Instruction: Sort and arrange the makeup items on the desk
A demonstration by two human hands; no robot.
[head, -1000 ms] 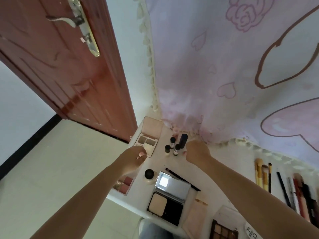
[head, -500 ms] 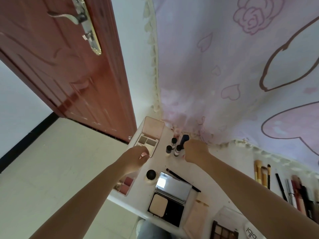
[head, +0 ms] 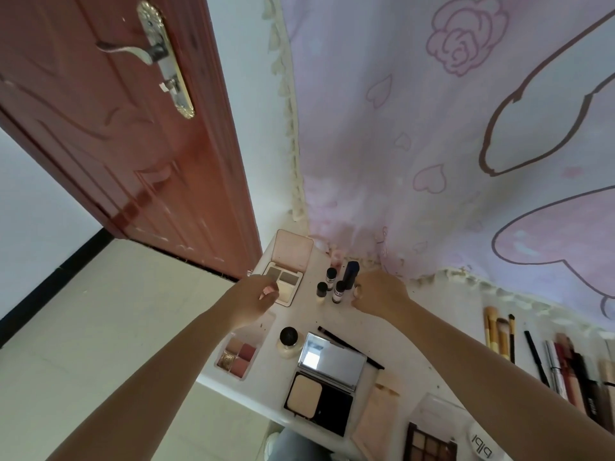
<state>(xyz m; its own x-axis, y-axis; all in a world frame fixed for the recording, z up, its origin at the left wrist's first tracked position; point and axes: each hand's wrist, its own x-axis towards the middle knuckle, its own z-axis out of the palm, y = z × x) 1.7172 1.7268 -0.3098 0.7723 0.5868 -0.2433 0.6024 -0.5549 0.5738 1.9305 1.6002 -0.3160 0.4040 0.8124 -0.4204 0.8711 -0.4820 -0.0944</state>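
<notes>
Brushes (head: pixel 499 334) and pencils lay aligned right on white worktop (head: pixel 409 331); palettes remained scattered. Right hand (head: pixel 379 292) gripped dark blue tube (head: pixel 351 272) beside small black-capped bottles (head: pixel 331 286); left hand (head: pixel 251 296) curled, seemingly empty.

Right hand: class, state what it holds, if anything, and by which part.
The right hand grips the tall dark blue tube near its lower part, fingers curled beside it; the exact contact is partly hidden.
</notes>
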